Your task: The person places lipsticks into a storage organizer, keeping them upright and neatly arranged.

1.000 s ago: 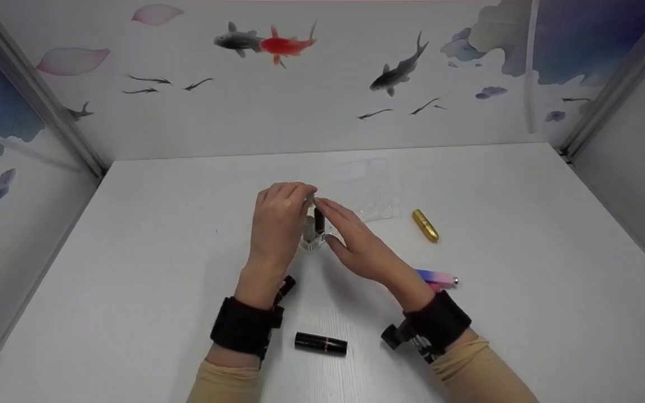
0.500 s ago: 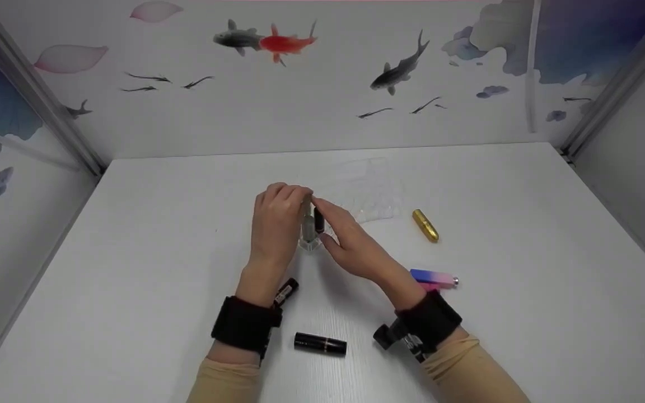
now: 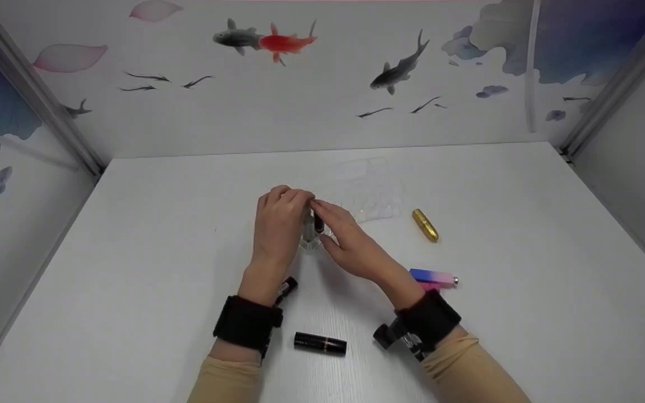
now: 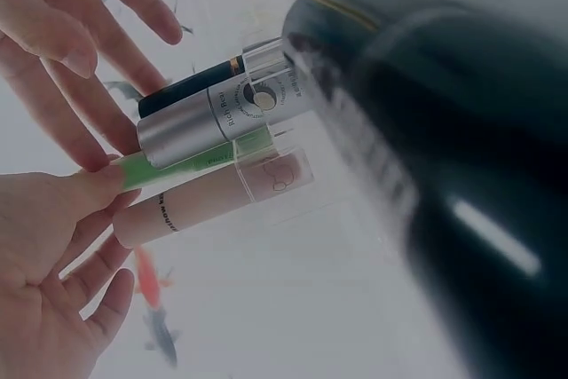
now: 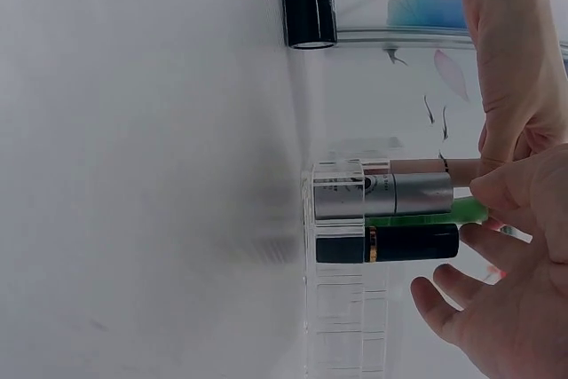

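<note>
Several lip-colour tubes stand upright in a clear acrylic holder (image 3: 310, 245) at mid-table. Among them are a silver tube (image 4: 182, 128), a black lipstick (image 5: 417, 242), a pale pink tube (image 4: 191, 212) and a slim green tube (image 4: 182, 164). With thumb and finger, my left hand (image 3: 280, 229) pinches the top end of the green tube, whose lower part is within the holder. Coming from the right, my right hand (image 3: 353, 243) has fairly straight, spread fingers, its fingertips right by the tube tops. The head view hides the green tube behind both hands.
A clear plastic sheet or tray (image 3: 370, 190) lies behind the holder. To the right are a gold tube (image 3: 425, 225) and a blue-pink tube (image 3: 433, 277) with a bright pink item (image 3: 430, 286). Nearer lie two black tubes, one (image 3: 321, 343) in front and another (image 3: 287, 289) beside the left wrist.
My right hand has shifted slightly left, closer to the left hand and the tubes. The left hand stays almost in place, and the things on the table have not moved.
</note>
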`<action>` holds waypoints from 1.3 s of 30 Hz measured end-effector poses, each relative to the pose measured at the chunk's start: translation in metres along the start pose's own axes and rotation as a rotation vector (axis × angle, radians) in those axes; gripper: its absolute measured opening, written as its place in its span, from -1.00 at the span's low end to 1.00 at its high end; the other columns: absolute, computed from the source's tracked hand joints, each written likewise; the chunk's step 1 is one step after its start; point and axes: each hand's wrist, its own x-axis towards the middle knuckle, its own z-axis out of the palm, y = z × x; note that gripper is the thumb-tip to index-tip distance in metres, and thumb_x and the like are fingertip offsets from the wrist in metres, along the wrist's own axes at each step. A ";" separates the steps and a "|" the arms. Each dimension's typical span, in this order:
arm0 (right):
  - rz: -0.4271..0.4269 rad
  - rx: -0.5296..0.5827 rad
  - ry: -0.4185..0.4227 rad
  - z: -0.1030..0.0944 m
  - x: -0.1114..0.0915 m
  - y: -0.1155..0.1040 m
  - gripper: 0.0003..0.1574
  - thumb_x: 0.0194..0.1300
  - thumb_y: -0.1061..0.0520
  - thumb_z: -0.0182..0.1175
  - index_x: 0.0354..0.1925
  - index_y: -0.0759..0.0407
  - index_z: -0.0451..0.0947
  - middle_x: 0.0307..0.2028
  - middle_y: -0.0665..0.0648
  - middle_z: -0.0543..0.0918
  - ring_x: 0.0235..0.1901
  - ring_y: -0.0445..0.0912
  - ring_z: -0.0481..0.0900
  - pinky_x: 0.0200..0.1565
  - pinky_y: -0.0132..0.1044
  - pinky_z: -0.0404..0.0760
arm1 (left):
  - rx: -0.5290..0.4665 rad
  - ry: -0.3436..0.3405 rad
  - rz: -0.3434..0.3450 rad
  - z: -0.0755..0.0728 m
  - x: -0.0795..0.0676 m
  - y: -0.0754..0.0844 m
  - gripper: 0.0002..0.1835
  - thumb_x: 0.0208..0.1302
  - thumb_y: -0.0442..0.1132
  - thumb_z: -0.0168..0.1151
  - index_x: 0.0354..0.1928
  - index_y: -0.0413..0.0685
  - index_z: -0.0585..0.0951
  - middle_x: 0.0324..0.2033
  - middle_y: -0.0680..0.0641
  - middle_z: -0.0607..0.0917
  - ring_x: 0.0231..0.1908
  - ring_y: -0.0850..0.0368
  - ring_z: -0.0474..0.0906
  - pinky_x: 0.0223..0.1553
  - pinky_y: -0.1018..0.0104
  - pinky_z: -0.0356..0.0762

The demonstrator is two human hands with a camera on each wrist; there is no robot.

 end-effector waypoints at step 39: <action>-0.006 -0.033 -0.017 -0.004 -0.002 0.002 -0.24 0.41 0.36 0.04 0.50 0.39 0.08 0.49 0.35 0.19 0.50 0.21 0.13 0.49 0.13 0.18 | 0.062 -0.051 0.027 0.001 -0.003 -0.001 -0.61 0.22 -0.44 0.34 0.07 0.04 0.70 0.05 0.03 0.76 0.16 0.03 0.57 0.18 0.05 0.55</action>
